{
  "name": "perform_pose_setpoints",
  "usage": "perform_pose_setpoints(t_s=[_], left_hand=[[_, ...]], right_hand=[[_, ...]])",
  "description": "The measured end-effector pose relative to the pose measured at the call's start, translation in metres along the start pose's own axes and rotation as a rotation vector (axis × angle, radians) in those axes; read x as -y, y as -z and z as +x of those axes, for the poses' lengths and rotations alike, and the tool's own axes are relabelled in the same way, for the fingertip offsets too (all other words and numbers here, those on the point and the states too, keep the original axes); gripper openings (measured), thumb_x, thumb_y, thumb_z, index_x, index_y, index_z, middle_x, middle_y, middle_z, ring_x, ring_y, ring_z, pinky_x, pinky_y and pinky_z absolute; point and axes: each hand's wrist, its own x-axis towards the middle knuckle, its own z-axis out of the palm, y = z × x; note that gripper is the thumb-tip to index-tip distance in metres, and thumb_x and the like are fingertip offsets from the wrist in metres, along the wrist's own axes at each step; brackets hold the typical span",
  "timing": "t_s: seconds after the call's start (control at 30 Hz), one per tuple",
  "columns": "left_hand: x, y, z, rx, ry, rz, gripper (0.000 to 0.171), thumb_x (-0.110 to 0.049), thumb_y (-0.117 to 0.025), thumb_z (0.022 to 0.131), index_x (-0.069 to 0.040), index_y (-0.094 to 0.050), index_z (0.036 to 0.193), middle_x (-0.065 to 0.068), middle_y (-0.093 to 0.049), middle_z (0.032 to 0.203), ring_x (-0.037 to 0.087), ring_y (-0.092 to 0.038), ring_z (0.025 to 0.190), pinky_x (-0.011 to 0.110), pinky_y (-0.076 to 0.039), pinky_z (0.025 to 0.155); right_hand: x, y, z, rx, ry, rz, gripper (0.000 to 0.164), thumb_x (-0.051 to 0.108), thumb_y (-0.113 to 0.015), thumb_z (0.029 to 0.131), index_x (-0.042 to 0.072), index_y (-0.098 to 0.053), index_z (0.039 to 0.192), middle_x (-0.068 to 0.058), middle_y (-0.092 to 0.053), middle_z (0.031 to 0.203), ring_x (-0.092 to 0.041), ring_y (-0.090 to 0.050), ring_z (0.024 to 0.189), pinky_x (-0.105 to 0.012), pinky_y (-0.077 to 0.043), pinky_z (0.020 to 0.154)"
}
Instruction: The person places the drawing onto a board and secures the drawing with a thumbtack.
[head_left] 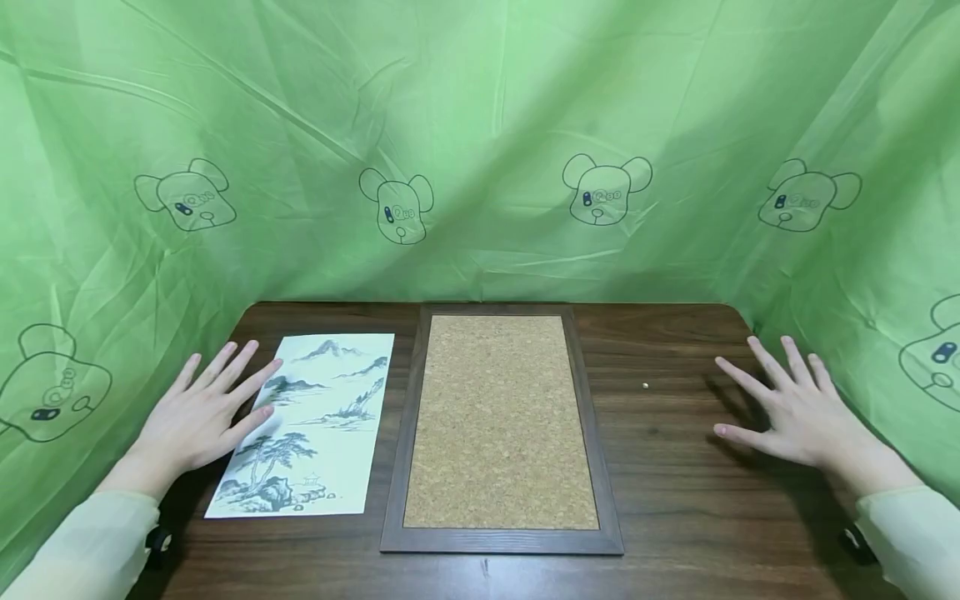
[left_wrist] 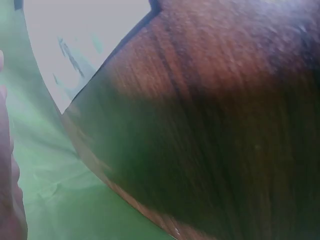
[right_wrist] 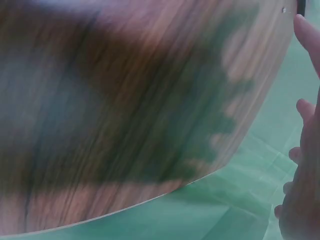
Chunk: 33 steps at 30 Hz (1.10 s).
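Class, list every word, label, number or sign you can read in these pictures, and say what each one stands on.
Green cloth: bear-head outlines with small marks on their faces, too small and blurred to read.
Ink landscape print: no readable writing.
Cork board: no text.
Table: no text.
Both wrist views: blurred, nothing readable.

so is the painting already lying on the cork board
No, the painting lies flat on the table, beside the cork board on its left.

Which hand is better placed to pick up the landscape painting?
Left. The left hand already lies with open fingers at the painting edge; the right hand is far across the cork board.
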Motion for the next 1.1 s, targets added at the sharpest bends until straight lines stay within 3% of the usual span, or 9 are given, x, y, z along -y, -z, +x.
perform_pose_setpoints(t_s=[0.2, 0.4, 0.53, 0.7, 0.9, 1.1], left_hand=[[0.002, -0.001, 0.001, 0.009, 0.031, -0.028, 0.079, -0.06, -0.057, 0.108, -0.034, -0.025, 0.176, 0.007, -0.008, 0.184, 0.03, 0.003, 0.17, 0.064, 0.004, 0.132], [0.006, -0.001, 0.0, 0.024, 0.112, -0.111, 0.08, -0.056, -0.055, 0.111, -0.035, -0.016, 0.177, 0.01, -0.007, 0.184, 0.034, 0.006, 0.169, 0.063, 0.008, 0.132], [0.005, 0.002, 0.001, 0.003, 0.178, -0.216, 0.08, -0.051, -0.055, 0.112, -0.032, -0.013, 0.178, 0.024, -0.022, 0.179, 0.05, -0.01, 0.166, 0.071, 0.001, 0.129], [0.0, 0.0, 0.0, -0.097, 0.254, -0.381, 0.09, -0.044, -0.069, 0.107, -0.026, -0.017, 0.178, 0.033, -0.041, 0.167, 0.064, -0.04, 0.144, 0.081, -0.027, 0.112], [-0.01, -0.002, -0.001, -0.155, 0.347, -0.563, 0.092, -0.035, -0.074, 0.105, -0.022, -0.019, 0.177, 0.035, -0.044, 0.163, 0.066, -0.048, 0.134, 0.08, -0.039, 0.099], [-0.015, -0.005, 0.001, -0.111, 0.443, -0.692, 0.09, -0.04, -0.069, 0.109, -0.013, -0.017, 0.177, 0.037, -0.04, 0.164, 0.066, -0.047, 0.137, 0.079, -0.041, 0.101]], right_hand=[[0.009, 0.008, 0.009, 0.032, -0.037, 0.05, 0.119, 0.07, -0.081, 0.086, 0.035, -0.015, 0.177, -0.018, -0.002, 0.183, -0.059, 0.007, 0.162, -0.082, 0.0, 0.123], [0.024, 0.017, 0.02, 0.057, -0.104, 0.176, 0.117, 0.064, -0.082, 0.09, 0.033, -0.011, 0.178, -0.022, 0.001, 0.182, -0.055, 0.011, 0.163, -0.083, 0.0, 0.122], [0.041, 0.02, 0.03, 0.056, -0.121, 0.334, 0.119, 0.055, -0.084, 0.092, 0.031, -0.007, 0.178, -0.023, 0.002, 0.182, -0.052, 0.008, 0.165, -0.088, -0.004, 0.118], [0.061, 0.023, 0.047, 0.045, -0.097, 0.524, 0.124, 0.043, -0.088, 0.092, 0.028, 0.0, 0.178, -0.024, 0.003, 0.181, -0.052, 0.006, 0.165, -0.086, -0.005, 0.119], [0.087, 0.013, 0.065, 0.033, -0.04, 0.667, 0.125, 0.036, -0.093, 0.09, 0.032, -0.005, 0.178, -0.02, -0.011, 0.182, -0.053, -0.014, 0.163, -0.083, -0.019, 0.12], [0.114, -0.005, 0.084, 0.096, -0.027, 0.751, 0.117, 0.04, -0.09, 0.093, 0.034, -0.008, 0.177, -0.014, -0.019, 0.181, -0.049, -0.024, 0.162, -0.077, -0.029, 0.12]])
